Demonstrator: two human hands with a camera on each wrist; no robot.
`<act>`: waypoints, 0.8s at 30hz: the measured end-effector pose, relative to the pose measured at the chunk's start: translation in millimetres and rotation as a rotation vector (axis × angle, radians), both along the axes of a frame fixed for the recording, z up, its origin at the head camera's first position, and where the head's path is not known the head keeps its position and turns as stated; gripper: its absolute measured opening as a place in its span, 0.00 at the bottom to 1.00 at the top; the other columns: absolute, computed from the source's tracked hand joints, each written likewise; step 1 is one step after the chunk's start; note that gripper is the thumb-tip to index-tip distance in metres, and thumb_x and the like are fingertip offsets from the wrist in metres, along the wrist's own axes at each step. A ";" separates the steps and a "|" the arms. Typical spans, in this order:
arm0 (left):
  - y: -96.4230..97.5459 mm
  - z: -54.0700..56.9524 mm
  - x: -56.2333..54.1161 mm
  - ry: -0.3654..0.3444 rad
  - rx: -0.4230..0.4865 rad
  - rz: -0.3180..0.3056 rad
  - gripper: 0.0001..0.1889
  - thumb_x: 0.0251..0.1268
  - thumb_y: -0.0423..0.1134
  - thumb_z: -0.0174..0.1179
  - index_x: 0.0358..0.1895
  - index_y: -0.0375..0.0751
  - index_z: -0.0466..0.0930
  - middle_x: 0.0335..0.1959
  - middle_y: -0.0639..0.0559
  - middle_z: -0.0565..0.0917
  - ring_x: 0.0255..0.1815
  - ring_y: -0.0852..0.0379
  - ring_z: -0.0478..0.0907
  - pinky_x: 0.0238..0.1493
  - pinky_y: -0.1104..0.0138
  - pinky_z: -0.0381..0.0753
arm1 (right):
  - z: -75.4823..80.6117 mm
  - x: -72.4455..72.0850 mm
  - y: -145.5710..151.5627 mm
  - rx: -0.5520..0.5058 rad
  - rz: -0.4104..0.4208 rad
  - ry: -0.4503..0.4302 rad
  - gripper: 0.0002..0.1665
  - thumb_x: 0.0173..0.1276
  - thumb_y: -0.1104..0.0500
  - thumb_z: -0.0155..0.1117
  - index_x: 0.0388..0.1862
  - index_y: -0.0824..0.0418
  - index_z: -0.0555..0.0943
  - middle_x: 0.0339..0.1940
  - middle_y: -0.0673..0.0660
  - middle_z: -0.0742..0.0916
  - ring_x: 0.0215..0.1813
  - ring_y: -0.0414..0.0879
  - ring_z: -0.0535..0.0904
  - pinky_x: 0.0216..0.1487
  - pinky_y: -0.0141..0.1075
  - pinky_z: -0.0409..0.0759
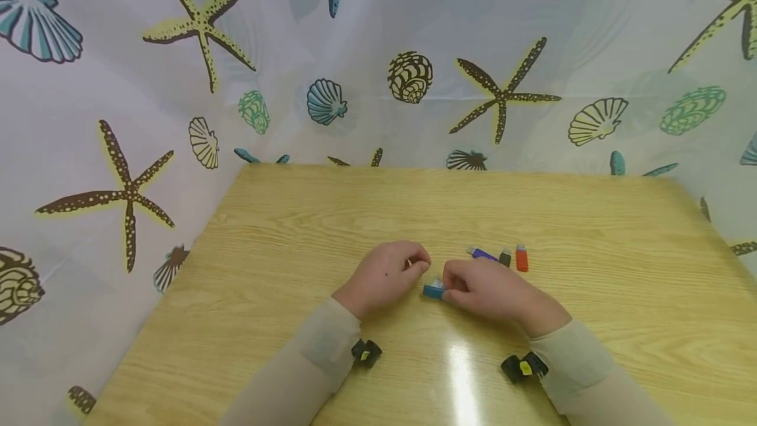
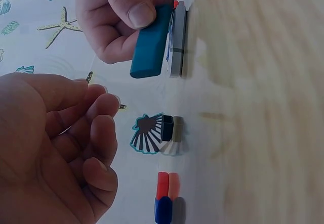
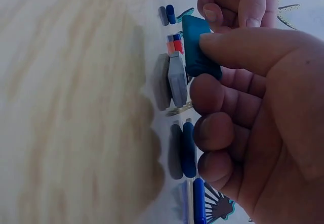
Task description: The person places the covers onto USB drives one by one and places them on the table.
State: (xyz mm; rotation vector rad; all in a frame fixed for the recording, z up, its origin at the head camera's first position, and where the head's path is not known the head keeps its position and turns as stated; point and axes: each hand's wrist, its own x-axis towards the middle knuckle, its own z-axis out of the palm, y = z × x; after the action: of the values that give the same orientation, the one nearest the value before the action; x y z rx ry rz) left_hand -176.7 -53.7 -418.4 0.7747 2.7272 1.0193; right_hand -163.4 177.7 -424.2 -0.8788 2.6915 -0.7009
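A person's two hands meet near the middle of a pale wooden table (image 1: 266, 248). The right hand (image 1: 485, 288) pinches a flat teal stick (image 1: 434, 291) between thumb and fingers, in the gap between the hands. The left hand (image 1: 390, 271) is just beside it, fingers loosely curled and grasping nothing. In the left wrist view, a grey stick (image 2: 177, 39) appears close alongside the teal one; whether they touch is unclear. Beyond the right hand, three small sticks lie near one another on the table: a blue-violet stick (image 1: 483, 254), a black stick (image 1: 505, 257) and a red stick (image 1: 522, 259). Behind the table hangs a white cloth (image 1: 367, 77) printed with starfish and seashells.
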 end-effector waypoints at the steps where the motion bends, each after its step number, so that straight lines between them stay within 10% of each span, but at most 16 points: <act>1: 0.1 -0.1 0.0 0.000 0.000 0.000 0.10 0.78 0.47 0.55 0.48 0.50 0.85 0.40 0.65 0.82 0.38 0.64 0.77 0.42 0.66 0.77 | -0.1 0.0 -0.1 0.009 -0.002 -0.009 0.09 0.72 0.51 0.67 0.34 0.44 0.75 0.19 0.40 0.75 0.23 0.35 0.70 0.27 0.33 0.70; 24: -18.3 -3.6 -11.4 0.005 -0.055 0.173 0.09 0.79 0.42 0.54 0.50 0.52 0.84 0.48 0.61 0.84 0.43 0.60 0.77 0.50 0.61 0.78 | -1.5 0.4 0.4 0.021 -0.006 0.026 0.05 0.74 0.54 0.64 0.36 0.43 0.78 0.20 0.41 0.73 0.22 0.35 0.68 0.27 0.33 0.70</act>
State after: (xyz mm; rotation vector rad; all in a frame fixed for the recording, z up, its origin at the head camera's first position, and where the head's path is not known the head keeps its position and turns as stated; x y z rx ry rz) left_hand -188.0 -72.0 -422.1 0.5411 2.8535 0.9700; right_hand -163.0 178.1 -425.7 -0.8809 2.7201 -0.6651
